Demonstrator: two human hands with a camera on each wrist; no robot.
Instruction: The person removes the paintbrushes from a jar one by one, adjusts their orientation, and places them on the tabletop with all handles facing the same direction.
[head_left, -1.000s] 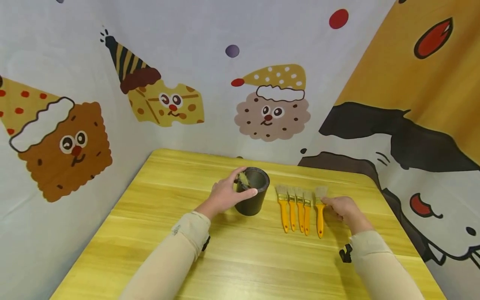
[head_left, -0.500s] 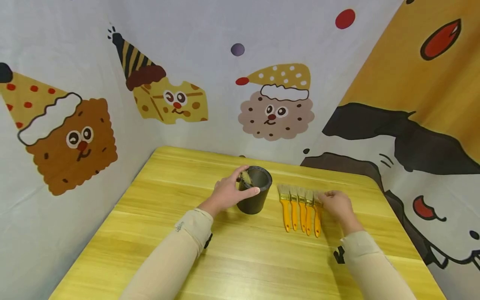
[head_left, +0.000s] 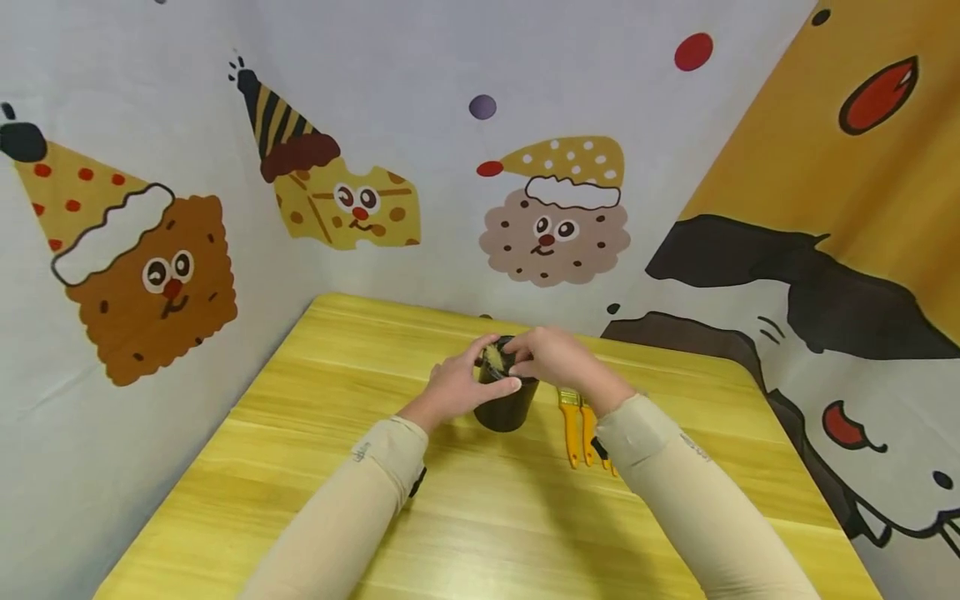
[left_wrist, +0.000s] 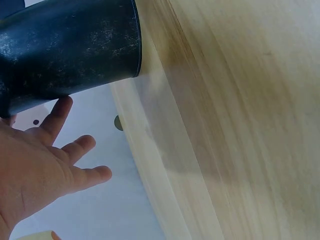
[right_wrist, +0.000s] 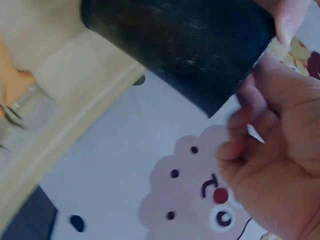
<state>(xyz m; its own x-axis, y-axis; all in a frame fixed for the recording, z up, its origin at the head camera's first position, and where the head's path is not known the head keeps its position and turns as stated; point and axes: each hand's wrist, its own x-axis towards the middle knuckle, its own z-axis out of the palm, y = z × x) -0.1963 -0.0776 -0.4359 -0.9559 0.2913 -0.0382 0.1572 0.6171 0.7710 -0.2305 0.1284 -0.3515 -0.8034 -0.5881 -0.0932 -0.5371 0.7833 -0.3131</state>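
Note:
A black cup [head_left: 504, 412] with a scuffed outer wall stands on the wooden table. Curled round its upper part, my left hand [head_left: 453, 387] grips it, thumb along the near side of the rim. Tan bristles [head_left: 492, 358] of a brush show at the cup's mouth; the rest of that brush is hidden inside. My right hand [head_left: 558, 358] reaches over the rim, its fingertips just right of the bristles. In the right wrist view its lower fingers [right_wrist: 242, 120] bend loosely beside the rim. Whether it touches the brush is hidden.
Several orange-handled paintbrushes [head_left: 572, 433] lie side by side right of the cup, partly covered by my right forearm. The table [head_left: 465, 517] meets a printed cloth backdrop [head_left: 420, 100] at its rear and left edges.
My right hand slid the rightmost paintbrush left against the others, let go, and moved left to the cup's mouth. My left hand stays on the cup.

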